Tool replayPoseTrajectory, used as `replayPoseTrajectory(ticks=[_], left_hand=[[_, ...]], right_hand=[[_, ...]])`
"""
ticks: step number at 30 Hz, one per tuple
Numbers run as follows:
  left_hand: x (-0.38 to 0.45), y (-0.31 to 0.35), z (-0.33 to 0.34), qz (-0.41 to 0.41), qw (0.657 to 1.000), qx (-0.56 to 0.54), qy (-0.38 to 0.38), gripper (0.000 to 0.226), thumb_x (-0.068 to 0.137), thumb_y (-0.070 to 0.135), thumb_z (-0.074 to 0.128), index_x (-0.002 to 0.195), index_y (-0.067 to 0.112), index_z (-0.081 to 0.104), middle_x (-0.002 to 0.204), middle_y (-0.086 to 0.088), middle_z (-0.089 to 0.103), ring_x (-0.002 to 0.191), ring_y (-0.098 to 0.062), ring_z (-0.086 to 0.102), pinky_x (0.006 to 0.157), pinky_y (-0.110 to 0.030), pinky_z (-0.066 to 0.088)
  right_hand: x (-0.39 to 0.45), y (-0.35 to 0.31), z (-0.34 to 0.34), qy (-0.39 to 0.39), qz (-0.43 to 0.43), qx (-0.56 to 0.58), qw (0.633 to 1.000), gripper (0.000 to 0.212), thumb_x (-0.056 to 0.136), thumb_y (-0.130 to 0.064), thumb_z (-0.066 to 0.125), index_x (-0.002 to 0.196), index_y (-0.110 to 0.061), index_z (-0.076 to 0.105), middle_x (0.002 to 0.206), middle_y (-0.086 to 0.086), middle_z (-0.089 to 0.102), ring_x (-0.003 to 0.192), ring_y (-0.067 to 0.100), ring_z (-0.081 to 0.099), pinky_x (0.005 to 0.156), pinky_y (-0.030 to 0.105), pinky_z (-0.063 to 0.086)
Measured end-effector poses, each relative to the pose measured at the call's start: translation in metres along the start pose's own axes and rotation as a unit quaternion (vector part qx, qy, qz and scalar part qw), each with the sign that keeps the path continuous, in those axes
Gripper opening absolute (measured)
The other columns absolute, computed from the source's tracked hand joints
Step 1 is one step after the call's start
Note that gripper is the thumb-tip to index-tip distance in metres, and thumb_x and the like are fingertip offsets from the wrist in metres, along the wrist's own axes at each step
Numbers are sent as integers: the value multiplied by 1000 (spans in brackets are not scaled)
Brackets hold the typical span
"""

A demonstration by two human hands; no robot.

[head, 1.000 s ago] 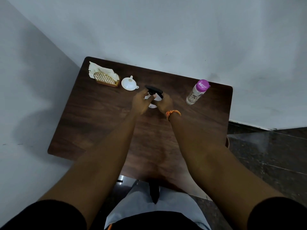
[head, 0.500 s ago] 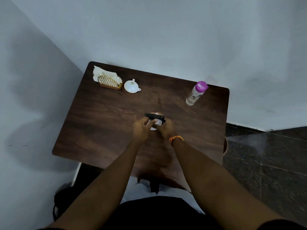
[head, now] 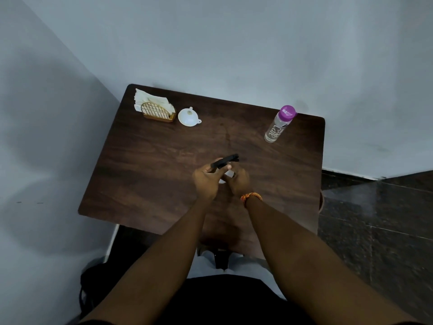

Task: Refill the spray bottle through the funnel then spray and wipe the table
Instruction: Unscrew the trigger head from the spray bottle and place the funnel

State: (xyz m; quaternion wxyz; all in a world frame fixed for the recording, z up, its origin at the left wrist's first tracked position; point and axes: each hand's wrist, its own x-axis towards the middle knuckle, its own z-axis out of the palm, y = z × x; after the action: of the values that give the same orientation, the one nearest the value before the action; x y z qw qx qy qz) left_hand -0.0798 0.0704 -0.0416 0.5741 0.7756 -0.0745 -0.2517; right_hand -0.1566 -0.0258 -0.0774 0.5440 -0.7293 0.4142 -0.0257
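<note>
Spray bottle (head: 226,175) sits mid-table, low between both hands, its white body mostly hidden by them. Left hand (head: 206,181) has its fingers curled around the black trigger head (head: 225,161), which tilts up and to the right above the bottle. Right hand (head: 239,182) wraps the bottle's body from the right side, an orange thread band (head: 251,197) on that wrist. Whether the head is screwed on or free of the neck, I cannot tell. Over at the far left corner of the dark wooden table (head: 150,174), a white funnel (head: 188,117) lies just beside a wicker napkin holder (head: 156,109). Far right, a clear water bottle (head: 279,125) with a purple cap stands well apart.
</note>
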Motion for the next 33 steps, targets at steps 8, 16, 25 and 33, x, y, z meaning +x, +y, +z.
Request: replayPoseTrajectory(ticks=[8, 16, 25, 33], left_hand=[[-9, -1, 10, -4, 991, 107, 76, 46, 66, 46, 96, 78, 23, 58, 69, 13, 61, 64, -2, 58, 72, -40, 54], [0, -15, -24, 52, 987, 104, -110, 42, 82, 14, 80, 122, 23, 73, 118, 8, 74, 108, -12, 73, 95, -49, 61], [-14, -5, -22, -53, 993, -14, -105, 73, 69, 7, 96, 130, 13, 57, 124, 0, 69, 113, -7, 73, 79, -22, 61], [-11, -9, -35, -6, 991, 42, -130, 44, 86, 0, 78, 128, 10, 73, 125, -1, 76, 117, -14, 72, 105, -46, 58]], right_hand=[[-13, 0, 11, 22, -39, 46, 998, 47, 90, -40, 64, 135, -31, 63, 125, -6, 73, 115, 15, 70, 91, 34, 60], [-17, 1, 11, 41, -49, 59, 996, 31, 100, -16, 67, 131, -19, 69, 124, -11, 65, 114, 10, 61, 97, 15, 45], [-33, -13, 7, 31, -77, 43, 996, 37, 94, -27, 61, 123, -51, 61, 121, -5, 73, 107, 21, 71, 93, 42, 58], [-28, -4, 10, 27, -51, 43, 997, 34, 94, -28, 75, 127, -28, 68, 123, -4, 73, 111, 19, 69, 93, 37, 55]])
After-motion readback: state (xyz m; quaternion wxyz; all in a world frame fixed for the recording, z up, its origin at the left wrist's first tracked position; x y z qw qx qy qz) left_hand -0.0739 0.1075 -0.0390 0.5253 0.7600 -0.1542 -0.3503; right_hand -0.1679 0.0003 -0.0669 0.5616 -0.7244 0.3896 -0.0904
